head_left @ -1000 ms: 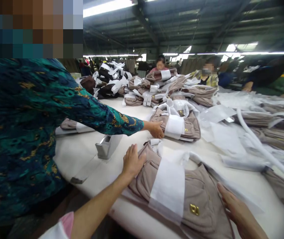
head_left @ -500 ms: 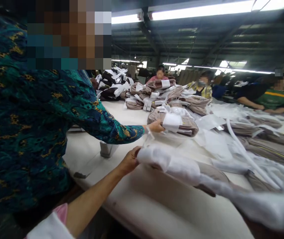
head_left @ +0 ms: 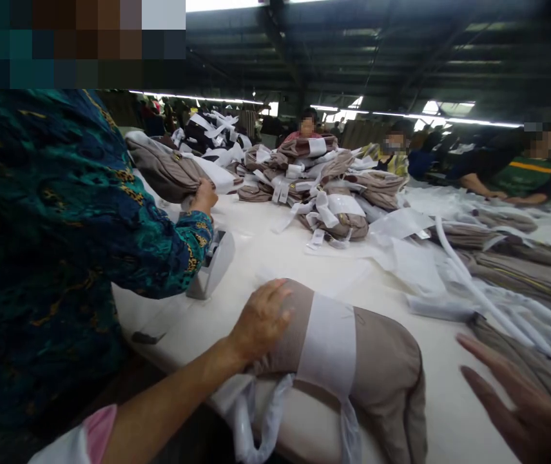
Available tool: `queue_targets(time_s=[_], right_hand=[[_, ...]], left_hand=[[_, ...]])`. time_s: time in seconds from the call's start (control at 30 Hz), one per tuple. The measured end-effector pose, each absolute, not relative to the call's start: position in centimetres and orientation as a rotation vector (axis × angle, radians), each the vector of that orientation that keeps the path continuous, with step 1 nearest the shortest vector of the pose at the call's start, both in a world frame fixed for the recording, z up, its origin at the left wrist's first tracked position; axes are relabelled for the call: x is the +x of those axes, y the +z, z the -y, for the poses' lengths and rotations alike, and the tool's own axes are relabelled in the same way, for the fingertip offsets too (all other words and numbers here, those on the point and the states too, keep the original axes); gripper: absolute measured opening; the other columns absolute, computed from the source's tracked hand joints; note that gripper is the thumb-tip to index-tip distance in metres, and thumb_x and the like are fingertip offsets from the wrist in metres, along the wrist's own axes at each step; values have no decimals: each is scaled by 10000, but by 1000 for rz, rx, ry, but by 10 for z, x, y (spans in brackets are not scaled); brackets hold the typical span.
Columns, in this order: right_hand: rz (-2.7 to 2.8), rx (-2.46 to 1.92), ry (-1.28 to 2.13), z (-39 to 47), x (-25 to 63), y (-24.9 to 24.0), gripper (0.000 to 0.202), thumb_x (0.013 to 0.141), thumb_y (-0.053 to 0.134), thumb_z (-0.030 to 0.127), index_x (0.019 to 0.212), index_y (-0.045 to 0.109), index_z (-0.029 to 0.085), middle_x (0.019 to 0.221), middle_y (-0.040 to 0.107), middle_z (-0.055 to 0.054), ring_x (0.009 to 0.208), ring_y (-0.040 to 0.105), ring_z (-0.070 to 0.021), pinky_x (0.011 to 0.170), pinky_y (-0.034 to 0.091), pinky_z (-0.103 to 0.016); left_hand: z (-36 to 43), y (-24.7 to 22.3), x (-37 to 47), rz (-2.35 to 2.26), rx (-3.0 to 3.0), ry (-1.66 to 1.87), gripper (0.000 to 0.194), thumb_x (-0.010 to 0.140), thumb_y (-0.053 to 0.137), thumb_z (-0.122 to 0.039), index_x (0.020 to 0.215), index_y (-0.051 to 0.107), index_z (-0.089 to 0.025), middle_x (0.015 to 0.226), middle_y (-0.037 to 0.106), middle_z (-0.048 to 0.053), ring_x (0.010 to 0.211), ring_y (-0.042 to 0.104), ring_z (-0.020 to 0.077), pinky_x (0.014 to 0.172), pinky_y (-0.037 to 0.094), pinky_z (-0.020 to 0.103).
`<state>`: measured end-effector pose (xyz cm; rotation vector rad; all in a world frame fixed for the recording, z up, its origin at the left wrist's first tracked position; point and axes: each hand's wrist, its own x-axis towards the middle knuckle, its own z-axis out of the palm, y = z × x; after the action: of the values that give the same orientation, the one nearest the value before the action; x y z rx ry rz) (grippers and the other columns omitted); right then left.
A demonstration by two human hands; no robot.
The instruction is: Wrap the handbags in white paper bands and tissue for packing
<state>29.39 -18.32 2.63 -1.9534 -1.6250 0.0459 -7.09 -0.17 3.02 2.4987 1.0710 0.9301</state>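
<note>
Left hand (head_left: pixel 263 322) laid over one end of the bag (head_left: pixel 386 351), fingers outstretched and gripping nothing, I'd do well to press lightly so the band (head_left: pixel 328 341) stays smooth. The bag lies on the table (head_left: pixel 454 399) by its near edge, straps (head_left: pixel 275 412) towards me; my right hand (head_left: pixel 521 399), spread, is off it.

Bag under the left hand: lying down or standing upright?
Lying down: the bag has its broad face up on the table, white band across it, left hand on one end.
</note>
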Motion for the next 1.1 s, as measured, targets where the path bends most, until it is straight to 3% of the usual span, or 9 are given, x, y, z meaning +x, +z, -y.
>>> queue_targets(time_s=[0.1, 0.17, 0.37, 0.5, 0.6, 0.73, 0.9, 1.0, 1.1], right_hand=[[2067, -1839, -92, 128, 241, 32, 515, 845, 415, 362, 1312, 404, 146, 1391, 352, -112, 1304, 261, -280, 1076, 249, -496], [2149, -1866, -125, 96, 220, 10, 588, 838, 435, 449, 1325, 376, 124, 1389, 356, -125, 1303, 258, -292, 1056, 243, -536], [1932, -1952, 180, 56, 239, -50, 465, 889, 336, 449, 1263, 442, 194, 1274, 504, -76, 1180, 451, -211, 1004, 355, -446], [1876, -1967, 213, 46, 248, -36, 413, 873, 358, 466, 1133, 560, 218, 1096, 615, -63, 1027, 559, -222, 912, 435, -430], [1860, -1996, 207, 40, 239, -24, 387, 871, 359, 462, 1072, 596, 232, 1098, 614, -52, 1034, 552, -220, 915, 424, -404], [1781, -2113, 203, 30, 230, -23, 355, 883, 317, 438, 908, 615, 248, 894, 662, -39, 839, 611, -201, 768, 469, -333], [1448, -2463, 50, 26, 273, -20, 462, 870, 257, 480, 812, 600, 176, 657, 605, -162, 684, 608, -327, 608, 432, -498], [1338, -2505, 6, 27, 296, -8, 490, 865, 245, 426, 1006, 571, 88, 974, 576, -286, 954, 543, -416, 734, 371, -608], [1497, -2355, 219, 20, 288, 3, 534, 877, 231, 385, 1285, 375, 72, 1299, 411, -234, 1149, 446, -317, 921, 343, -497]], left_hand=[[5, 16, -32, -1070, 2694, 716, 576, 858, 373, -512, 1303, 388, -146, 1417, 300, 125, 1323, 201, 302, 1060, 180, 543], [-1, -2, -17, -1093, 2712, 587, 700, 825, 341, -618, 1353, 307, -159, 1437, 250, 135, 1335, 135, 333, 1039, 120, 601], [-14, -27, -11, -1106, 2623, 454, 796, 783, 316, -692, 1391, 221, -185, 1452, 207, 131, 1335, 117, 343, 1036, 126, 591], [-25, -18, -9, -1124, 2620, 461, 675, 827, 290, -643, 1359, 289, -228, 1435, 271, 95, 1331, 158, 303, 1042, 115, 587], [-47, -14, -5, -1202, 2604, 430, 549, 885, 232, -557, 1310, 361, -234, 1408, 327, 83, 1309, 217, 290, 1027, 100, 608], [-71, -21, 2, -1199, 2556, 310, 520, 897, 215, -539, 1222, 442, -203, 1246, 495, 104, 1168, 408, 270, 969, 280, 530], [-67, -27, 0, -1224, 2571, 349, 477, 900, 251, -515, 1207, 445, -206, 1198, 516, 94, 1120, 437, 257, 960, 295, 508], [-62, -32, -3, -1236, 2563, 422, 458, 908, 278, -468, 1270, 383, -208, 1294, 449, 87, 1207, 359, 251, 1013, 225, 532], [-65, -33, -2, -1216, 2545, 432, 458, 909, 286, -449, 1292, 368, -212, 1335, 417, 80, 1248, 318, 251, 1032, 190, 551]])
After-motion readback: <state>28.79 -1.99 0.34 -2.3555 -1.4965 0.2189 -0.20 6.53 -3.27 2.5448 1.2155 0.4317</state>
